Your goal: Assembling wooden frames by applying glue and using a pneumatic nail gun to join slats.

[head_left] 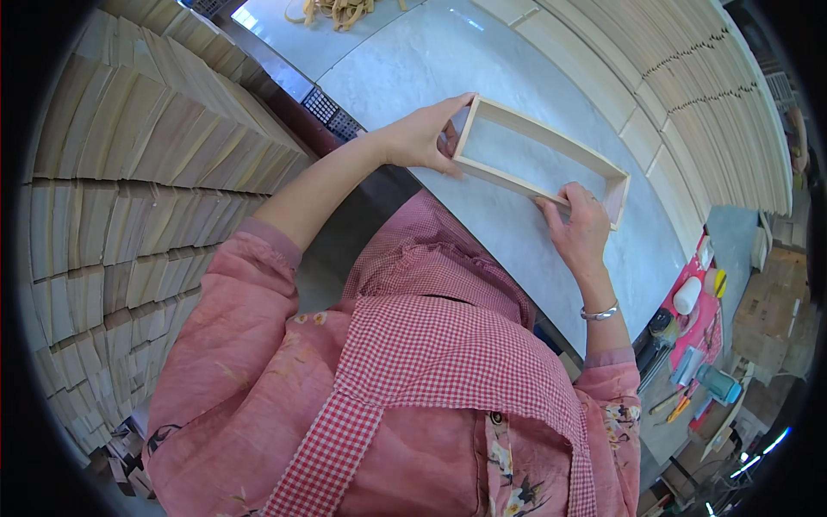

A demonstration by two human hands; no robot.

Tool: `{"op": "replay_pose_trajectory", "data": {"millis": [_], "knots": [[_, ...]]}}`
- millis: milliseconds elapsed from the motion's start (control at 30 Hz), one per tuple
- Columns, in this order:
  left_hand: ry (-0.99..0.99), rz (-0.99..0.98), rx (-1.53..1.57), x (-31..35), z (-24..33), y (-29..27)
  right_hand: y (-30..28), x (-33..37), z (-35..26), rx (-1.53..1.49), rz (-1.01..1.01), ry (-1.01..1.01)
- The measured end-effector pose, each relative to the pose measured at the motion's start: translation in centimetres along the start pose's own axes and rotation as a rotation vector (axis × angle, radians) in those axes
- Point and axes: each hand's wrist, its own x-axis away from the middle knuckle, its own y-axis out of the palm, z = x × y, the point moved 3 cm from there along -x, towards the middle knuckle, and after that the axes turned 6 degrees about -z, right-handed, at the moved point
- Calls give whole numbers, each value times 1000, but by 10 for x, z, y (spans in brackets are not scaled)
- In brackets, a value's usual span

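A long, pale wooden frame (538, 127), rectangular with an open middle, rests on or just above the white marbled tabletop (392, 77). My left hand (428, 138) grips its left short end, thumb and fingers spread along that side. Over the near long side, toward the right end, my right hand (577, 222) has its fingers closed on the wood. Through the frame's middle the table surface shows. A silver bracelet (600, 313) circles my right wrist.
Tall stacks of wooden boards (95, 138) rise at the left. Rows of thin wooden strips (689, 103) line the table's far right side. Bottles and tools lie by a pink cloth (702, 314) at right. Tan bands (345, 12) lie at the far edge.
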Motion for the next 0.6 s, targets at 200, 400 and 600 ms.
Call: {"op": "replay_pose_trajectory", "data": {"millis": [200,400,600], "knots": [[74,43,5,1,1,-4,-2,-18,-41,-59,87,-249],[113,68,21,0,-5,-3,26,-47,-100,-262,-3,-489],[84,2,66,2,0,0,27,-54,-96,-360,-42,-504]]}}
